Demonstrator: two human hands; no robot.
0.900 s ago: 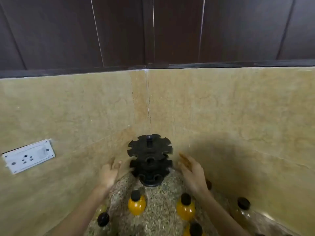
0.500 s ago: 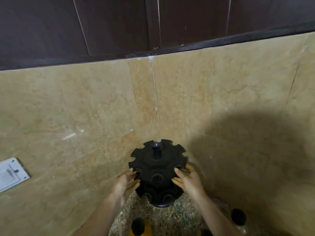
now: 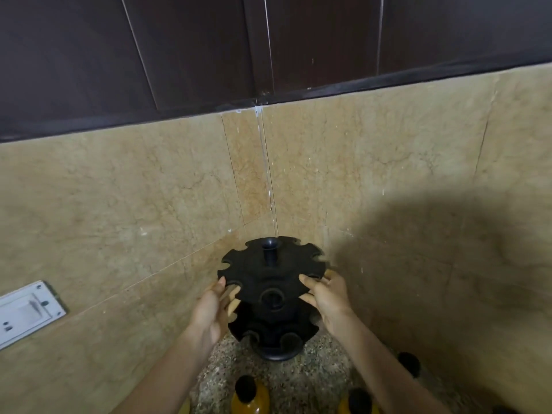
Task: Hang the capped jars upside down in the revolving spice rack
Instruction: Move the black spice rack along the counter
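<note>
A black revolving spice rack point(image 3: 270, 282) with two notched tiers and a centre post stands in the counter corner. No jar hangs in any slot that I can see. My left hand point(image 3: 213, 309) grips the top tier's left rim with thumb above and fingers below. My right hand point(image 3: 327, 297) holds the right rim the same way. Jars of yellow spice with black caps stand upright in front of the rack: one point(image 3: 249, 397) at the bottom centre, another point(image 3: 357, 401) at the bottom right, both cut off by the frame edge.
Beige marble walls point(image 3: 388, 189) meet in a corner right behind the rack. A white socket plate point(image 3: 25, 313) sits on the left wall. Another black cap point(image 3: 409, 364) shows by my right forearm. The speckled granite counter point(image 3: 298, 380) carries the jars.
Both hands went from beside the rack's lower tier up to the top tier's rim and took hold of it. The view has tilted up, so most jars have left the frame.
</note>
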